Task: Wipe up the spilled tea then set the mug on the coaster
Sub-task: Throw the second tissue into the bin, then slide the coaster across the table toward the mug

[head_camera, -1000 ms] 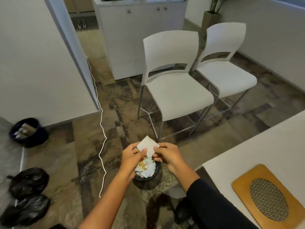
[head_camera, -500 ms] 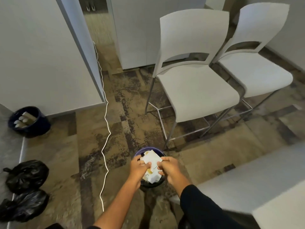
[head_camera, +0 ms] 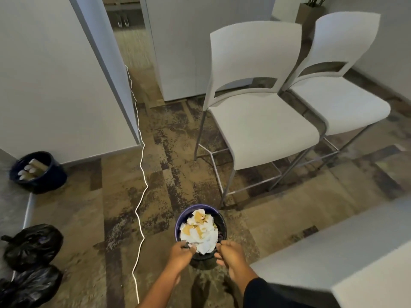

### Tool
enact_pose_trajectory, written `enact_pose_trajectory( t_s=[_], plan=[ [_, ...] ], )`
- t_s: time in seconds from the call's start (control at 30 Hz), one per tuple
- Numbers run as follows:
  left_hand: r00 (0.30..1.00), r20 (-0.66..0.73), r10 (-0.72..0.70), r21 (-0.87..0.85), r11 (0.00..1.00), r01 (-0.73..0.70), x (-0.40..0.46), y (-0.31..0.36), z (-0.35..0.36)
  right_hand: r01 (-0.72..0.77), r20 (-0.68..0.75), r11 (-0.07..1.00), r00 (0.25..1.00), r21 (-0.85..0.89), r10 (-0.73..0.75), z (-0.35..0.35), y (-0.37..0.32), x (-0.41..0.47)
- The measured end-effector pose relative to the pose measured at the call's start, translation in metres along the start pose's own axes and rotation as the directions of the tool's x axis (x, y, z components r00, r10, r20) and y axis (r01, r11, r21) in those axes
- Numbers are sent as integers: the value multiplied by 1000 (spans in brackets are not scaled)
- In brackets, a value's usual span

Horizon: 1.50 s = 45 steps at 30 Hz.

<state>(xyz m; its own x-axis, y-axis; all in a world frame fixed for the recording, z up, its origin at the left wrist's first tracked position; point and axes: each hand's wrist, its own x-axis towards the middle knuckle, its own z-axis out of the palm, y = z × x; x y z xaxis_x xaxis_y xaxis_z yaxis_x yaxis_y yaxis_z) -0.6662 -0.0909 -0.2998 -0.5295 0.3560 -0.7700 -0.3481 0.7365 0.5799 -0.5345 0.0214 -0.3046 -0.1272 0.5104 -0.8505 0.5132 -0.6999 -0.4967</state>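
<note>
2 chairs (head_camera: pixel 262 127), bin (head_camera: pixel 201 261), bags (head_camera: pixel 33 243)

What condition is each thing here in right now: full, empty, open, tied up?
Purple bin: upright, full of crumpled, tea-stained paper towels.
Left hand: at the bin's near rim, grip unclear.
Right hand: at the rim, grip unclear.
Dark blue bin: upright, holding rolled items.
Black bags: tied shut, on floor.
White chairs: unoccupied.

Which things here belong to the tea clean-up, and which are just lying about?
Job: left hand; right hand; stained tissues; bin holding them.

Lying about: two chairs; white cable; black bags; second bin; table.
</note>
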Motion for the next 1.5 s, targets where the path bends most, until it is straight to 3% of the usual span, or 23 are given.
enact_pose_trajectory(
  t_s=[0.13, 0.3, 0.5, 0.7, 0.97, 1.13, 1.33, 1.5],
  plan=[
    [998, -1, 55, 34, 998, -55, -30, 28, 4, 69, -3, 996, 998, 58, -69, -2, -28, -37],
    [973, -51, 225, 67, 973, -221, -82, 74, -5, 195, 17, 972, 980, 133, -199, -8, -73, -104],
    [860, -162, 483, 56, 875, -481, -166, 133, -15, 330, 124, 890, 915, 314, -384, -32, -115, -193],
    [742, -144, 655, 106, 756, -646, -255, 166, 11, 481, 117, 792, 823, 377, -556, -93, -123, -261],
    [642, -51, 765, 88, 643, -760, -349, 163, 96, 704, -13, 657, 685, 270, -729, -214, -82, -314],
    [635, 19, 772, 91, 632, -770, -387, 151, 156, 771, -140, 626, 637, 120, -758, -285, -38, -334],
    [642, 102, 760, 217, 613, -760, -403, 135, 202, 712, -237, 680, 640, -175, -731, -339, 23, -346],
    [617, 211, 758, 302, 549, -779, -408, 127, 213, 620, -309, 633, 556, -464, -771, -361, 58, -349]
  ],
)
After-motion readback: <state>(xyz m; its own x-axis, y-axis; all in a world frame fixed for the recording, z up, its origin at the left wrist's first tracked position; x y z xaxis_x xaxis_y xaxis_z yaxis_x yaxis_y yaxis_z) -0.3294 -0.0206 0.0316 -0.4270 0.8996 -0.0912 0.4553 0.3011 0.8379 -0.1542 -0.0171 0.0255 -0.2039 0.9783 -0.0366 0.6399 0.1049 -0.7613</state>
